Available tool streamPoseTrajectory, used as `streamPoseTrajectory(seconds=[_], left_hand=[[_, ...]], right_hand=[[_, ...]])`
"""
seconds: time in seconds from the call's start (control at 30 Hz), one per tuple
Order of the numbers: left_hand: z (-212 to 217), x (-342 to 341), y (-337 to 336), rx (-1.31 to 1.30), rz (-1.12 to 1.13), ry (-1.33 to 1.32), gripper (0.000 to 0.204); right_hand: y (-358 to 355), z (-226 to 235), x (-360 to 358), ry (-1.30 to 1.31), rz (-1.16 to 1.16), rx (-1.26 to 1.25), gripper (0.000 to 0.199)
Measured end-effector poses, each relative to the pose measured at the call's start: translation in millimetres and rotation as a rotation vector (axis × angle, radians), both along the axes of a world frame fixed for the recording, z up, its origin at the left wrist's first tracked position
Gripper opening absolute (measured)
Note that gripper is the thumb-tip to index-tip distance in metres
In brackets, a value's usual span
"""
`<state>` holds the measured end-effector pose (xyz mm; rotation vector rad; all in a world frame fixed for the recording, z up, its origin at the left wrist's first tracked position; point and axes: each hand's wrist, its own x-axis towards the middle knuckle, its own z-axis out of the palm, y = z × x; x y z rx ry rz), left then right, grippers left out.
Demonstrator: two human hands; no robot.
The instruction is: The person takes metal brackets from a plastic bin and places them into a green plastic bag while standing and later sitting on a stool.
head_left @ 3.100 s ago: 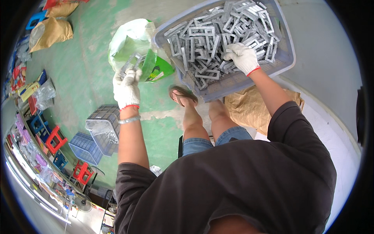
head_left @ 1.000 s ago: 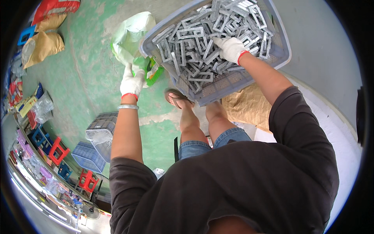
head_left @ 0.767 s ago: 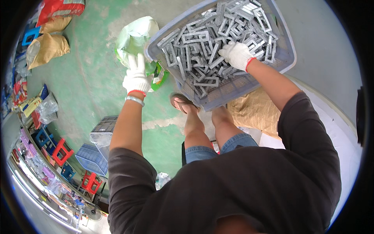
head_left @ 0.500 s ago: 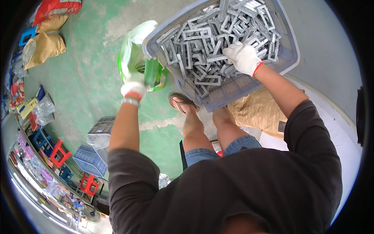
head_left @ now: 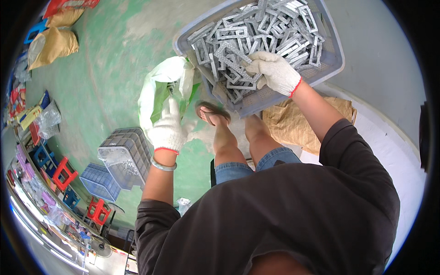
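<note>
A blue-grey plastic basket (head_left: 337, 59) at the upper right is heaped with silvery rectangular metal frames (head_left: 270, 27). Over its near side is my right hand (head_left: 274, 73) in a white knitted glove, fingers closed around the end of a metal frame (head_left: 229, 54). To the left, a white and green plastic bag (head_left: 167, 71) stands with its mouth spread. My gloved left hand (head_left: 167, 128) grips the bag's near edge, two fingers reaching over the opening. A few grey pieces show inside the bag; its bottom is hidden.
A tan woven sack (head_left: 309, 121) lies beside the basket, against a pale wall. Grey (head_left: 130, 151) and blue crates (head_left: 98, 181) stand at the left. Farther off are red stools (head_left: 64, 174), paper sacks (head_left: 55, 46) and a cluttered bench. My sandalled foot (head_left: 211, 113) is between bag and basket.
The bag has been drawn nearer and its mouth now faces me. My left hand has come nearer with fingers over the opening. My right hand has shifted left and nearer, lifting a metal frame.
</note>
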<state>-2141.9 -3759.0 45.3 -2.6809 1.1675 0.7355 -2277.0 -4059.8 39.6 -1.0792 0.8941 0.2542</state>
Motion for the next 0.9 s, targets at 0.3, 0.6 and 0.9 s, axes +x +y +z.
streamPoseTrajectory(seconds=[0.3, 0.6, 0.9], left_hand=[[32, 11, -71, -0.866, 1.262, 1.583, 0.062], [54, 2, -76, -1.210, 1.045, 1.715, 0.042], [32, 10, -36, -1.316, 1.084, 1.544, 0.052]], right_hand=[[28, 54, 10, -0.160, 0.203, -0.225, 0.031], [42, 58, 10, -0.565, 0.394, -1.324, 0.041], [-27, -88, 27, 0.365, 0.630, -1.147, 0.078]])
